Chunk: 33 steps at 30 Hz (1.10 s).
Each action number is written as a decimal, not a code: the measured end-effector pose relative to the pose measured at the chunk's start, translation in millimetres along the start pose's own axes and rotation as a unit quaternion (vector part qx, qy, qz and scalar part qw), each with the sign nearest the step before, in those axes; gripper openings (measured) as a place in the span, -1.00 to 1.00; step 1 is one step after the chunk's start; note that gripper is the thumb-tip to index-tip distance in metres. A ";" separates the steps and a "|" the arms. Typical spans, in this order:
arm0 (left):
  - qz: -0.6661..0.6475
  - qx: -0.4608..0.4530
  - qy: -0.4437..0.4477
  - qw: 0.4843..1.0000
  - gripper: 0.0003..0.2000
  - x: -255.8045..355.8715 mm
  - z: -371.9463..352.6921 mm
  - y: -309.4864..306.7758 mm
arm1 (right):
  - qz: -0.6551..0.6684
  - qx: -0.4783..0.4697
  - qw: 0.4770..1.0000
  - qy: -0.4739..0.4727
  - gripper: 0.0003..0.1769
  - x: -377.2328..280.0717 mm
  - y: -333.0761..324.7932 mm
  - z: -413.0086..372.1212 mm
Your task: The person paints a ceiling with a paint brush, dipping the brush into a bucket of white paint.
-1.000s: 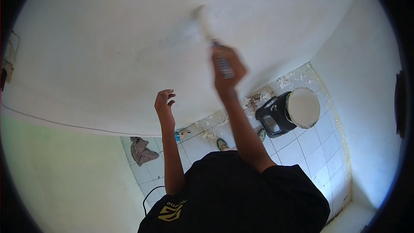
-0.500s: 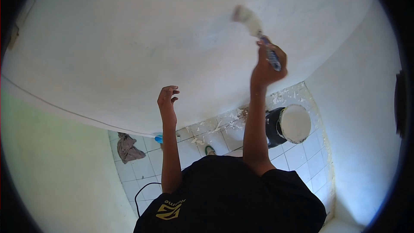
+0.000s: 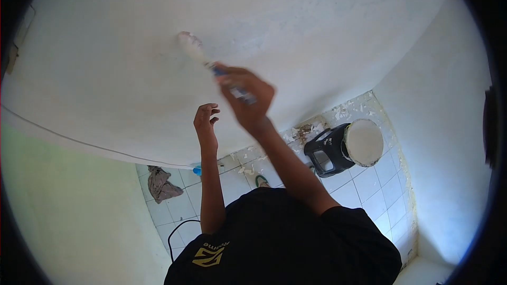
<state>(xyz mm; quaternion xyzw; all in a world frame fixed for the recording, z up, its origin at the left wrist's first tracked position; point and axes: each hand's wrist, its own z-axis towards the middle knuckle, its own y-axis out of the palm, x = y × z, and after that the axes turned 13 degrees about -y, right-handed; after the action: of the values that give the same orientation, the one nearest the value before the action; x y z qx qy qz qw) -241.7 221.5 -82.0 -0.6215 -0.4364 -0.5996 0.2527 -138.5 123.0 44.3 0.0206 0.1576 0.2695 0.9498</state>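
Note:
My right hand (image 3: 247, 97) grips a paintbrush (image 3: 196, 52) by its blue-and-white handle, with the white-loaded bristles pressed against the white wall (image 3: 116, 58) up and to the left of the hand. My left hand (image 3: 205, 119) is raised just below it, fingers loosely curled and apart, holding nothing and close to the wall. My black shirt with a yellow logo fills the bottom of the view.
A bucket of white paint (image 3: 364, 142) rests on a black stool (image 3: 327, 150) on the tiled floor at right. A grey rag (image 3: 160, 183) lies on the tiles at left, next to a black cable (image 3: 177, 235). Paint flakes litter the floor along the wall.
My right hand swept the brush from the upper right across the wall to the upper left. My left hand stayed raised in nearly the same spot.

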 end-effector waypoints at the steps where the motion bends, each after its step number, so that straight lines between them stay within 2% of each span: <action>1: 0.029 -0.019 -0.016 0.999 -0.80 -0.7 0.8 -2.0 | -0.120 0.042 0.991 -0.035 -0.79 16.0 -32.3 11.7; 2: 0.020 -0.030 0.003 0.999 -0.79 -0.4 -2.7 -0.6 | -0.124 0.117 0.985 0.017 -0.86 32.1 -49.2 12.5; 3: 0.016 -0.025 0.003 1.000 -0.79 -2.2 -4.9 -1.9 | -0.129 0.158 0.979 0.029 -0.86 43.7 -67.3 17.1; 5: 0.013 -0.046 0.001 0.999 -0.76 -4.1 -6.6 -5.5 | -0.191 0.181 0.964 -0.043 -0.87 54.6 -90.2 21.5; 9: 0.012 -0.027 0.010 1.000 -0.78 -6.6 -10.6 -17.1 | -0.225 0.193 0.954 -0.050 -0.85 36.2 -70.4 11.8; 12: 0.008 -0.019 0.003 1.000 -0.77 -6.9 -13.6 -22.6 | -0.214 0.068 0.973 -0.052 -0.86 15.8 -11.0 -6.2; 15: 0.008 -0.023 0.027 0.999 -0.79 -13.5 -14.0 -27.4 | -0.099 -0.027 0.994 -0.032 -0.82 -9.7 48.6 -30.1; 16: -0.038 -0.003 0.035 0.999 -0.79 -20.9 -10.3 -28.5 | -0.066 -0.102 0.993 -0.012 -0.79 -17.0 58.7 -39.3; 17: -0.083 0.015 0.044 0.995 -0.79 -27.8 -6.7 -30.8 | -0.060 -0.176 0.982 -0.035 -0.78 -18.1 68.2 -47.6; 19: -0.086 0.014 0.043 0.995 -0.80 -22.2 -10.1 -27.7 | -0.004 -0.243 0.966 -0.087 -0.79 -21.3 79.0 -56.9; 20: -0.090 0.011 0.042 0.995 -0.80 -17.9 -10.1 -26.1 | -0.001 -0.240 0.967 -0.091 -0.79 -20.3 78.0 -59.4; 22: -0.103 0.009 0.043 0.994 -0.80 -3.8 -10.9 -23.8 | 0.006 -0.272 0.946 -0.174 -0.86 -28.1 64.8 -38.8; 25: -0.130 0.027 0.040 0.990 -0.80 3.6 -17.6 -29.4 | -0.050 -0.241 0.927 -0.282 -0.79 -32.8 45.9 27.9; 27: -0.037 0.001 0.032 0.999 -0.80 5.0 -19.5 -35.4 | -0.089 -0.245 0.898 -0.355 -0.78 -26.1 40.8 59.4; 29: -0.039 0.000 0.035 0.999 -0.80 0.2 -17.8 -38.2 | -0.108 -0.346 0.869 -0.338 -0.86 -22.5 36.9 58.8; 30: -0.053 -0.004 0.027 0.998 -0.80 1.4 -20.7 -37.4 | -0.102 -0.347 0.869 -0.338 -0.86 -15.9 34.0 46.3; 32: -0.081 -0.024 0.021 0.996 -0.81 -1.5 -22.6 -38.7 | -0.187 -0.478 0.770 -0.378 -0.87 -2.6 24.0 9.0; 33: -0.083 -0.022 0.022 0.996 -0.81 -2.8 -21.1 -40.2 | -0.185 -0.479 0.770 -0.380 -0.87 -5.8 18.2 6.5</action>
<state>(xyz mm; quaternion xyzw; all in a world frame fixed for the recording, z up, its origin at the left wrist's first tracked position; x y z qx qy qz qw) -286.5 222.9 -89.8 -0.5752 -0.4674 -0.6415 0.1980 -150.3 135.8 54.3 -0.3655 -0.3648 0.0990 0.8506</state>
